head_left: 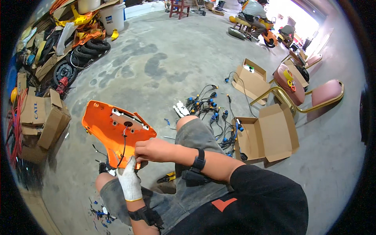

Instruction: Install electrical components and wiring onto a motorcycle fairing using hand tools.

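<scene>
Orange shell [113, 135] held up over the person's left knee, hollow side showing; white bracket [129, 120] and dark cable [124, 147] inside it.

Left hand [130, 182], in a white glove: closed on the shell's lower end, thumb laid up along the inner face. Right hand [152, 150], bare: at the shell's lower right edge, fingers curled in; tips hidden, so cannot tell whether they pinch the rim or something at it.

Containers, placed from the shell. Well to its right, open carton [250, 137], lid folded back, a dark piece at its near corner and a blue-ended connector by its left wall. Beyond that, farther from the shell, second open carton [247, 87] with a small white-and-green item. Left of the shell, taller box [41, 117], flaps up; contents not discernible. Far beyond the shell, white bucket [112, 18].
</scene>
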`<action>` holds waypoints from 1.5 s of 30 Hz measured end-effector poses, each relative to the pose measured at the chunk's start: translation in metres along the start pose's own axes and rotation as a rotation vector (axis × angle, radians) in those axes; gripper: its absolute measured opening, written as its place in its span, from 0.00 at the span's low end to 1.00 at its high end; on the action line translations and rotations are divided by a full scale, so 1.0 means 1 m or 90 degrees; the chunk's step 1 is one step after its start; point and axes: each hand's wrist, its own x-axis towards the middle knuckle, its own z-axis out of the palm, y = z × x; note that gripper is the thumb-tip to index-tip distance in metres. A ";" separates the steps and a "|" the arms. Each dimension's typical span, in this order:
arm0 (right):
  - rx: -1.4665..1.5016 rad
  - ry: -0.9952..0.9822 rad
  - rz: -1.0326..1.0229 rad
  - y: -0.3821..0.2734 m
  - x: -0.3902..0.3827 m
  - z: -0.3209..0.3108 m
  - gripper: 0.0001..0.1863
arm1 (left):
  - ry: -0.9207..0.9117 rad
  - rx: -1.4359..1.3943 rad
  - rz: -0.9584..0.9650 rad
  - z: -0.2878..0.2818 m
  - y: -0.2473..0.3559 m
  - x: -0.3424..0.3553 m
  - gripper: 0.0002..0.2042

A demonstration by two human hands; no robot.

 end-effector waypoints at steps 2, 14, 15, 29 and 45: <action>-0.023 0.002 0.010 0.002 0.001 0.002 0.13 | -0.009 -0.015 0.008 0.003 0.002 0.000 0.12; 0.072 0.027 -0.049 0.007 -0.003 0.003 0.09 | -0.003 0.016 0.002 0.006 0.007 -0.004 0.14; 0.047 0.019 -0.049 0.006 -0.003 0.003 0.10 | -0.001 0.003 0.008 0.005 0.005 -0.003 0.14; 0.013 0.037 -0.009 0.008 -0.006 0.005 0.12 | -0.013 -0.010 0.015 0.006 0.003 -0.002 0.14; -0.035 0.058 -0.028 0.005 -0.002 0.011 0.14 | -0.011 0.013 -0.001 0.001 0.000 0.002 0.15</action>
